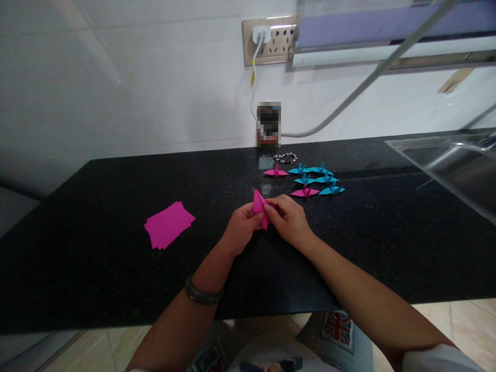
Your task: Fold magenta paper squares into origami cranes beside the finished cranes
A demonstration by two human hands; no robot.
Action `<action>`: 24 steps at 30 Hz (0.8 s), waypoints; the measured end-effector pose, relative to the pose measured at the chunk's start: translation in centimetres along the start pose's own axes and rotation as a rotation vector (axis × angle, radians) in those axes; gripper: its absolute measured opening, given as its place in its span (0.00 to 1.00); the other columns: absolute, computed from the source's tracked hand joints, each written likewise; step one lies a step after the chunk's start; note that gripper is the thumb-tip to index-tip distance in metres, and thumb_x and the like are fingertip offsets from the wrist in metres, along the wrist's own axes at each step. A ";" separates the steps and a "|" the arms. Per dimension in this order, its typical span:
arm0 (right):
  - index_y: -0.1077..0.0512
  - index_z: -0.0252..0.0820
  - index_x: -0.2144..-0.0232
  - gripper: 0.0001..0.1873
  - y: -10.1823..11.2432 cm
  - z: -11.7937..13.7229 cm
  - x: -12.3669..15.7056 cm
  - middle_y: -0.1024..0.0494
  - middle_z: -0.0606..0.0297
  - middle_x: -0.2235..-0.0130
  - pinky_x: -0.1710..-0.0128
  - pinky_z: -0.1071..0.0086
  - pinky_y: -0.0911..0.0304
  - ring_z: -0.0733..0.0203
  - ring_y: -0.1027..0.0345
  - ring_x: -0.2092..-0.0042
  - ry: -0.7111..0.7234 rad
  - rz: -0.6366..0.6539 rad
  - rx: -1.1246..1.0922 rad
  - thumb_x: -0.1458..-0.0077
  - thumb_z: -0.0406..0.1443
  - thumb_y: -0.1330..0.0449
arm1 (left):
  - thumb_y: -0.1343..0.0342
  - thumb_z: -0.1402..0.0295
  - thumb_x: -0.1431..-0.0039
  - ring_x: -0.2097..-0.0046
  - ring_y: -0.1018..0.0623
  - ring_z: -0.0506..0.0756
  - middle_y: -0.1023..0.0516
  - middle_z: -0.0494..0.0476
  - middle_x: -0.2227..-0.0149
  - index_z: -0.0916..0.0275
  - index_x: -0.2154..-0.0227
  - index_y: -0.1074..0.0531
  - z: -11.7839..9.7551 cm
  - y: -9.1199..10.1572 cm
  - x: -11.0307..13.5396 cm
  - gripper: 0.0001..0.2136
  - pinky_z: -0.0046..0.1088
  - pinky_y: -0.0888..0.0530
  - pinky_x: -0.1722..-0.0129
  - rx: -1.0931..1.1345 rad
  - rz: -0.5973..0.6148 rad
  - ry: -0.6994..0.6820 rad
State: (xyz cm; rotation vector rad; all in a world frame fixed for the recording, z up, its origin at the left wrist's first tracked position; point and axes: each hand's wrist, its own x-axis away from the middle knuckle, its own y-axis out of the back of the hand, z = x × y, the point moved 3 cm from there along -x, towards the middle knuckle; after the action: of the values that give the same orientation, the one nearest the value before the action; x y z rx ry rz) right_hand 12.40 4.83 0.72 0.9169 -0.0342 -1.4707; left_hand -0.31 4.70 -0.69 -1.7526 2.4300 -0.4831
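A partly folded pink paper (259,205) is held between both hands above the black countertop (96,289). My left hand (241,229) pinches its left side with thumb and fingers closed. My right hand (289,219) pinches its right side, fingers curled. Just beyond my hands lie several folded paper cranes, pink (305,192) and blue (314,170). A stack of flat pink paper sheets (168,225) lies to the left of my hands.
A bead bracelet (285,157) and a small dark object (268,125) sit by the wall, with a white cable (253,77) plugged into a wall socket (267,40). A clear panel (445,160) juts in at the right.
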 end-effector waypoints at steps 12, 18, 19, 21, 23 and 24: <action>0.30 0.41 0.73 0.09 0.2 0.3 0.0 0.32 0.64 0.74 0.69 0.70 0.43 0.63 0.38 0.70 0.027 -0.031 0.033 0.46 0.33 0.50 | 0.43 0.67 0.54 0.81 0.32 0.45 0.26 0.50 0.75 0.63 0.61 0.28 0.0 1.2 0.0 0.15 0.19 0.39 0.84 -0.146 -0.260 -0.055; 0.30 0.40 0.73 0.08 0.4 0.0 -0.1 0.33 0.65 0.75 0.72 0.71 0.44 0.65 0.39 0.72 0.019 -0.067 0.001 0.47 0.32 0.48 | 0.41 0.66 0.54 0.65 0.23 0.51 0.23 0.57 0.65 0.64 0.63 0.27 0.3 0.9 -0.1 0.13 0.23 0.28 0.69 0.066 -0.185 -0.015; 0.30 0.40 0.72 0.07 0.4 0.0 -0.1 0.33 0.66 0.75 0.72 0.71 0.43 0.65 0.39 0.72 0.008 -0.074 -0.015 0.48 0.32 0.48 | 0.41 0.65 0.54 0.64 0.23 0.52 0.23 0.57 0.64 0.64 0.63 0.27 0.4 0.9 -0.1 0.13 0.23 0.28 0.68 0.074 -0.180 -0.011; 0.29 0.41 0.70 0.07 0.5 -0.1 -0.2 0.33 0.65 0.73 0.72 0.71 0.42 0.65 0.39 0.71 -0.010 -0.087 -0.056 0.48 0.32 0.48 | 0.41 0.65 0.53 0.63 0.24 0.52 0.23 0.58 0.64 0.64 0.63 0.27 0.4 0.9 -0.1 0.14 0.24 0.28 0.65 0.063 -0.172 -0.006; 0.29 0.41 0.68 0.07 0.5 -0.1 -0.2 0.32 0.64 0.72 0.71 0.71 0.41 0.65 0.38 0.70 -0.018 -0.097 -0.093 0.48 0.33 0.47 | 0.42 0.64 0.52 0.62 0.24 0.52 0.23 0.58 0.63 0.64 0.62 0.27 0.5 0.9 0.0 0.14 0.25 0.28 0.64 0.029 -0.157 -0.008; 0.29 0.41 0.68 0.07 0.5 -0.1 -0.3 0.32 0.64 0.71 0.70 0.71 0.40 0.65 0.38 0.70 -0.019 -0.100 -0.106 0.48 0.34 0.47 | 0.42 0.64 0.52 0.62 0.24 0.52 0.23 0.58 0.63 0.64 0.61 0.27 0.5 0.9 0.0 0.15 0.26 0.29 0.63 0.011 -0.149 -0.009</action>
State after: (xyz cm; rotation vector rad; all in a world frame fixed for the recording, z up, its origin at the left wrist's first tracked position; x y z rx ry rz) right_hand 12.81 5.04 1.01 0.8286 0.0756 -1.5594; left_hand -0.98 4.89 -1.50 -1.9364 2.2965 -0.5015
